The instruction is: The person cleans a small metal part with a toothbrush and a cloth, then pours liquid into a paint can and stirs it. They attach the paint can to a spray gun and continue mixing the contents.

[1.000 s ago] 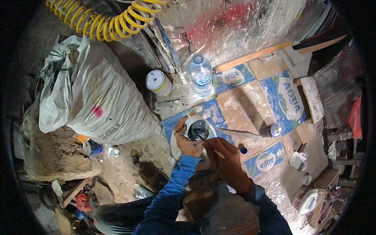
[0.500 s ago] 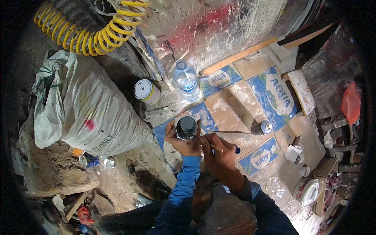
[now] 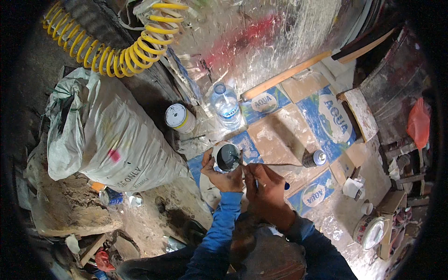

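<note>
In my left hand [image 3: 223,179] is a small white round container [image 3: 217,148], tilted so that the dark grey paint [image 3: 227,157] inside shows. My fingers wrap round its side. Close by on the right, my right hand [image 3: 267,190] is closed in a pinch round a thin stick-like tool [image 3: 242,159]; its upper end reaches the container's rim. Whether it is a brush or a plain stick I cannot tell. Beyond the container stand a clear plastic bottle [image 3: 227,111] and a white-lidded can [image 3: 180,118]. A spray can [image 3: 314,159] lies or leans to the right.
Flattened blue and brown cardboard [image 3: 277,127] covers the floor ahead. A bulging white sack [image 3: 116,140] fills the left, under a coiled yellow hose [image 3: 119,60]. A wooden strip [image 3: 287,75] lies along the paint-streaked board. A white tub [image 3: 371,232] stands at right.
The whole view has shifted slightly, so everything sits lower and further right. The container is tilted a little more, and the tool's end is now at its rim.
</note>
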Motion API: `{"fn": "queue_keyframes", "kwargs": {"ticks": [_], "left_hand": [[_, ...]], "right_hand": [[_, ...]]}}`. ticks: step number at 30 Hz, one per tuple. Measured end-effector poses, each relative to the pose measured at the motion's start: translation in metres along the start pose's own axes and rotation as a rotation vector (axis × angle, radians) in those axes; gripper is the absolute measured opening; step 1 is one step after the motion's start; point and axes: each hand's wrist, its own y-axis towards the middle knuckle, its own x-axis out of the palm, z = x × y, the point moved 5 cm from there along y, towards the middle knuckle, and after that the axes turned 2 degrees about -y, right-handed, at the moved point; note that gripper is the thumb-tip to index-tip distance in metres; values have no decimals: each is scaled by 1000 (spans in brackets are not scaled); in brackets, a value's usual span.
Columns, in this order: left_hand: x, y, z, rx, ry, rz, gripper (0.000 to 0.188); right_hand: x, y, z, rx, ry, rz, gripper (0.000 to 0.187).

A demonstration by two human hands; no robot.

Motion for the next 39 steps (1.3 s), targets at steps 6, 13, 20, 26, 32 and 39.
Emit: {"fn": "queue_keyframes", "kwargs": {"ticks": [6,13,20,26,32,39], "left_hand": [[-2,9,19,181,119,-136,68],[-6,19,22,51,70,-266,69],[-5,17,23,-2,69,-266,64],[1,12,25,-67,8,-296,65],[1,17,30,-50,86,-349,77],[4,25,38,-8,192,-423,77]], "right_hand": [[-17,13,8,-80,-37,79,7],[-20,17,17,16,34,-8,12],[-16,16,11,-35,-43,-83,14],[-17,21,11,-57,-40,-18,9],[-12,22,17,48,51,10,14],[-11,17,7,-63,-6,166,9]]}}
